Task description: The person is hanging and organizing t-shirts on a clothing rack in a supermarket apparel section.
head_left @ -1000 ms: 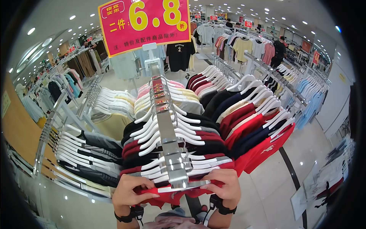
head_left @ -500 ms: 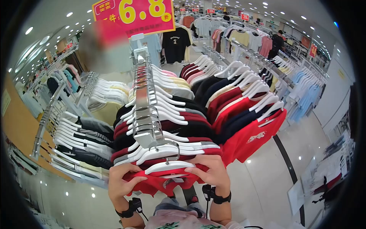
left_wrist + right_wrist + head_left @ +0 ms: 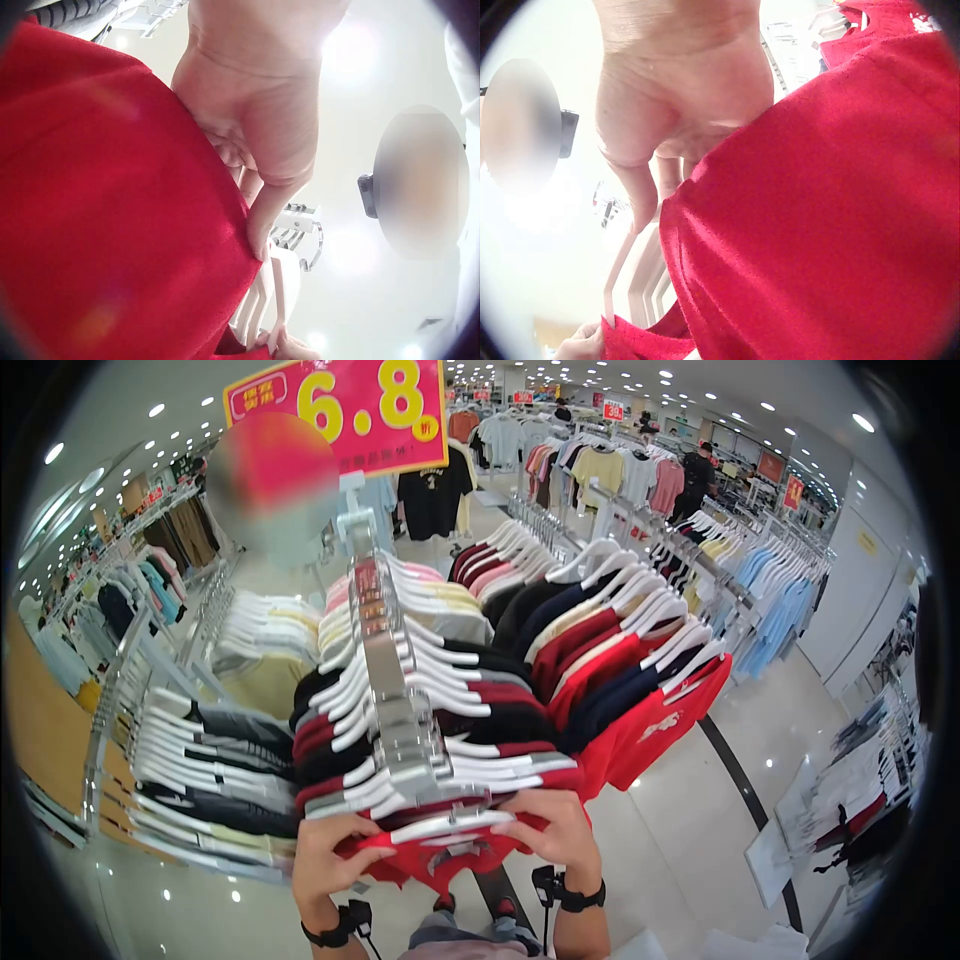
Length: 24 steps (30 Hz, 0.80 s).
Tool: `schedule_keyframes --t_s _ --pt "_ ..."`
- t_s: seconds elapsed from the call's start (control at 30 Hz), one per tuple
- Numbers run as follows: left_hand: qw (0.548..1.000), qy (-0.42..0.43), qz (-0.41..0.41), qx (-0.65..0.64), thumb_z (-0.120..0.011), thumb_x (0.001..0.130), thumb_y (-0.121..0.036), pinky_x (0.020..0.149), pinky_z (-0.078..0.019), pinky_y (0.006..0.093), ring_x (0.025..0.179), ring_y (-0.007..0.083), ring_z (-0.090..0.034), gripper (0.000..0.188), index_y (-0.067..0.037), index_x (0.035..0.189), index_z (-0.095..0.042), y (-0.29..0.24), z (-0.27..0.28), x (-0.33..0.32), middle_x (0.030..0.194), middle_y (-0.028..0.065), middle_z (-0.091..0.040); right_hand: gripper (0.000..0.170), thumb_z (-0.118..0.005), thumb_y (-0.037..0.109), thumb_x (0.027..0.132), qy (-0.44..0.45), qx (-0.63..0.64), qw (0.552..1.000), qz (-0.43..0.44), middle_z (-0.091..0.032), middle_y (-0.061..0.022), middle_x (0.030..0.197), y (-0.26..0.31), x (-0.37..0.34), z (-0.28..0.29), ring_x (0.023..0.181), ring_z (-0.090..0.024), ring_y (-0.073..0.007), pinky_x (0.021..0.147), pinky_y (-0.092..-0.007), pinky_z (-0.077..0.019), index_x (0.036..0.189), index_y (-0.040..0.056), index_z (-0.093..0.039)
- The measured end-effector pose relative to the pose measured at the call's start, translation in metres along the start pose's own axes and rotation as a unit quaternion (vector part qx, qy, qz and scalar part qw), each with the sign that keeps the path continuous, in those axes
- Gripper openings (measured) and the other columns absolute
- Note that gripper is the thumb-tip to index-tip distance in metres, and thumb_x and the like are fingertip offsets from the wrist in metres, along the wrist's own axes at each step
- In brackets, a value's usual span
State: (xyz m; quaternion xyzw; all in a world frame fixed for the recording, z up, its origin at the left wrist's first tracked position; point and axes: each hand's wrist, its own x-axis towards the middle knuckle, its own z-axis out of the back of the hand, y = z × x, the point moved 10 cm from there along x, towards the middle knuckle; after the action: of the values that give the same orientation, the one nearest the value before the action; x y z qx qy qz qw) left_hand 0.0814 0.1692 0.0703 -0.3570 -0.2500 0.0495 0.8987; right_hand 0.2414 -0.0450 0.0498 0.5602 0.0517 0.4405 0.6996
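A red shirt (image 3: 437, 862) on a white hanger (image 3: 452, 825) faces the wearer at the near end of the central metal rail (image 3: 384, 678). The left hand (image 3: 328, 857) pinches its left shoulder between thumb and fingers; the right hand (image 3: 560, 830) pinches the right shoulder and hanger end. In the left wrist view the red cloth (image 3: 112, 195) fills the left side, with the left hand (image 3: 255, 112) gripping its edge. The right wrist view has the right hand (image 3: 682, 97) at the shirt's shoulder, its fingertips partly hidden behind cloth.
Behind the shirt hang black, maroon and grey garments (image 3: 500, 705). More racks stand left, with dark shirts (image 3: 240, 730), and right, with a red shirt (image 3: 655, 730). A pink price sign (image 3: 350, 410) rises above the rail. Tiled floor (image 3: 650, 850) shows at right.
The rail end and hanger first separated in view, the shirt coming down and toward the wearer; now the hanger is back close against the rail's row. Both hands keep hold of the shirt.
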Motion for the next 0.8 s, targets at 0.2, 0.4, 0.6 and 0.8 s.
schedule_keyframes --t_s 0.2,0.4,0.6,0.8 --pt "0.995 -0.082 0.047 -0.011 -0.089 0.068 -0.013 0.067 -0.0534 0.0296 0.067 0.0238 -0.069 0.028 0.002 0.084 -0.071 -0.013 -0.009 -0.024 0.075 0.0113 -0.071 0.022 -0.082 0.017 0.086 -0.011 0.022 1.000 0.005 -0.074 -0.0119 0.085 -0.003 -0.017 0.004 0.073 -0.070 -0.0257 0.070 -0.0318 -0.0545 0.098 -0.0005 -0.076" --pt "0.996 -0.084 0.044 0.002 -0.087 0.073 -0.008 0.072 -0.0545 0.0315 0.077 0.0249 -0.071 0.028 0.001 0.094 -0.072 -0.030 -0.027 -0.038 0.086 0.0125 -0.073 0.018 -0.080 0.016 0.088 -0.037 0.009 0.999 -0.004 -0.073 -0.0097 0.082 -0.007 -0.045 0.022 0.068 -0.068 -0.0225 0.063 -0.0309 -0.0519 0.096 0.0008 -0.076" --pt "0.978 -0.124 0.147 0.078 -0.081 0.084 -0.015 0.081 -0.0539 0.0387 0.087 0.0335 -0.071 0.028 0.002 0.104 -0.070 0.042 -0.021 -0.133 0.094 0.0173 -0.073 0.019 -0.083 0.014 0.083 -0.038 -0.031 0.998 0.033 -0.074 -0.0110 0.082 0.010 -0.064 0.036 0.066 -0.068 -0.0233 0.062 -0.0296 -0.0512 0.094 0.0003 -0.076" --pt "0.916 0.121 0.378 -0.055 -0.059 0.098 -0.025 0.085 -0.0561 0.0382 0.087 0.0256 -0.072 0.031 0.002 0.104 -0.072 0.269 -0.148 -0.451 0.088 0.0143 -0.075 0.021 -0.081 0.028 0.086 -0.039 -0.091 0.994 0.038 -0.076 -0.0058 0.086 0.003 -0.077 0.032 0.067 -0.069 -0.0244 0.060 -0.0324 -0.0517 0.093 0.0087 -0.079"
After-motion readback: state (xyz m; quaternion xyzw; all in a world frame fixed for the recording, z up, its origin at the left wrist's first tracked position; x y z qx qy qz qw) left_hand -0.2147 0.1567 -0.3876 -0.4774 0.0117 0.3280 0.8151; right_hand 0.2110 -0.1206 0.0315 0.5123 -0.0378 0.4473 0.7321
